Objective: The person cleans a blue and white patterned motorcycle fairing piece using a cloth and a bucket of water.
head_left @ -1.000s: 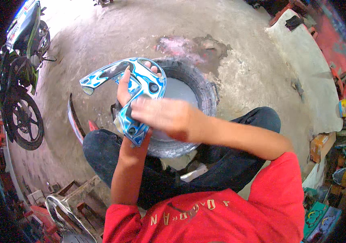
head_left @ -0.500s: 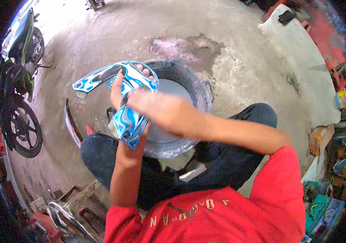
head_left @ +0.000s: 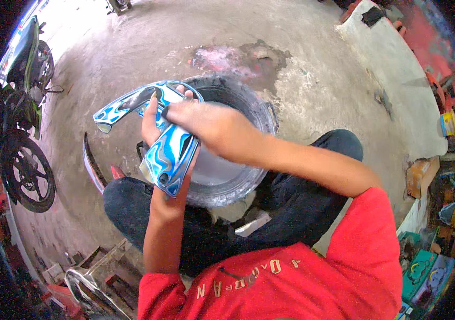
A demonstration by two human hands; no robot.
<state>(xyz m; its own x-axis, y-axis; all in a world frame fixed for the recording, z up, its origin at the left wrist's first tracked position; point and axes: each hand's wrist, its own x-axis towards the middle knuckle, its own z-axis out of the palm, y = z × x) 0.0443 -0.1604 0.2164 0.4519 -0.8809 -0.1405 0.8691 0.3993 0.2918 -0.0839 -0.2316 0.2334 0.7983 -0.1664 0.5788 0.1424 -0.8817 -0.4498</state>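
Note:
A curved fairing panel (head_left: 168,158) with blue, white and grey swirls lies over my left hand (head_left: 151,121). That hand grips it from beneath; its thumb and some fingertips show at the panel's edges. My right hand (head_left: 211,128) is closed and presses on the panel's middle, slightly smeared by motion. A small dark piece (head_left: 164,112) sticks out at its fingertips; its kind is too small to tell. Below both hands is a round black tub (head_left: 266,128), looking like a cut tyre, with cloudy grey liquid (head_left: 217,173) in it.
A motorcycle (head_left: 25,170) stands at the left. A thin curved strip (head_left: 91,165) lies on the floor beside my left knee. At lower left is a worn wooden stand (head_left: 105,272). Boxes and a cardboard carton (head_left: 420,176) line the right, near a low concrete ledge (head_left: 398,90).
My right hand has shifted slightly up and left on the panel, exposing more of its lower part. The left hand still holds the panel, nearly in place.

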